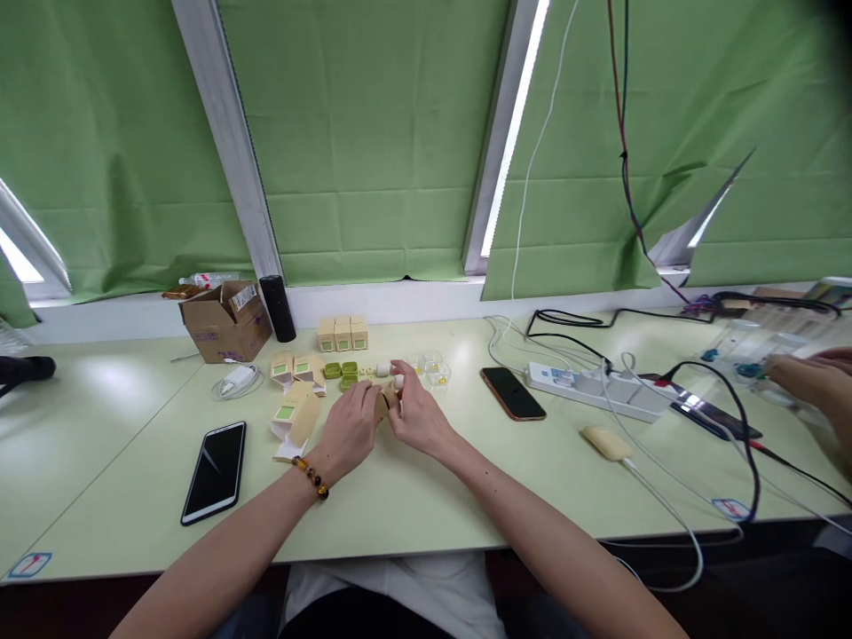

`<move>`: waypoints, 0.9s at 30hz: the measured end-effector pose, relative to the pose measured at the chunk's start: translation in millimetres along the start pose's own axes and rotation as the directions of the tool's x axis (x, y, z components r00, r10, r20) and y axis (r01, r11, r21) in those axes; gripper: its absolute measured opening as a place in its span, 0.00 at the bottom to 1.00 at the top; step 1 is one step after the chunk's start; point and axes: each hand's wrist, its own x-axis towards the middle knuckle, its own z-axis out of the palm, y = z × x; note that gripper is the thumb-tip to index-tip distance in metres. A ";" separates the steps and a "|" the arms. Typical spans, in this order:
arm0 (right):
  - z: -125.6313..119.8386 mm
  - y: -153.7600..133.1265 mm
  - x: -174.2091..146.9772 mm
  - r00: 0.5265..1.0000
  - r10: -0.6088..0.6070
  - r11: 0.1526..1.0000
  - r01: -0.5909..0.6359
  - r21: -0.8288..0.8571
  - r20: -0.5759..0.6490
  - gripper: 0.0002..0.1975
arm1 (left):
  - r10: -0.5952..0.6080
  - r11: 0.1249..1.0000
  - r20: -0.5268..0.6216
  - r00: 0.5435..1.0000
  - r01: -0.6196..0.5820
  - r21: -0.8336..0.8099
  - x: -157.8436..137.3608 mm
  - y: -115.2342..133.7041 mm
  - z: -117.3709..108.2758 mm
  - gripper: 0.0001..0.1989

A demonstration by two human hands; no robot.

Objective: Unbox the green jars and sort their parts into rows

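Observation:
My left hand (351,419), with a bead bracelet at the wrist, is closed around a small tan cardboard box (383,404). From the other side my right hand (419,414) grips the same box, its fingers bent over the top edge; they partly hide it. A small white cylinder (383,368) is just beyond my fingertips. Open green cases (341,370) lie past my left hand. Clear plastic containers (431,362) with yellow bits inside lie beyond my right hand. Opened tan cartons (295,417) with pale flaps rest left of my left hand.
Three closed tan boxes (343,334) stand near the wall beside a black cylinder (278,308) and a brown carton (226,321). Phones lie on the left (214,472) and right (512,393). A power strip (599,389) trails cables. Another person's hand (816,382) is at far right.

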 end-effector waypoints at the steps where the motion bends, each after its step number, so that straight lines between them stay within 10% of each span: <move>1: -1.0 0.9 0.7 1.000 0.007 1.000 -0.007 0.011 -0.030 0.40 | -0.027 0.999 0.002 1.000 0.027 -0.022 -0.4 -0.6 1.3 0.25; 11: -7.6 13.4 12.9 0.934 0.339 0.835 -0.242 0.495 -0.116 0.27 | -0.293 0.839 0.145 0.945 0.326 -0.435 -2.9 -2.2 9.9 0.30; 19: -0.8 29.6 20.5 0.846 0.532 0.594 -0.348 0.725 -0.030 0.29 | -0.258 0.860 0.159 0.953 0.301 -0.411 -0.8 -1.7 8.5 0.18; 22: 0.2 30.2 18.8 0.849 0.524 0.626 -0.332 0.705 -0.065 0.24 | -0.240 0.863 0.159 0.958 0.285 -0.417 -1.2 -1.2 8.2 0.17; 27: -2.9 28.5 14.6 0.892 0.283 0.923 -0.154 0.354 -0.351 0.18 | -0.223 0.856 0.155 0.963 0.269 -0.441 -2.8 -2.8 11.0 0.27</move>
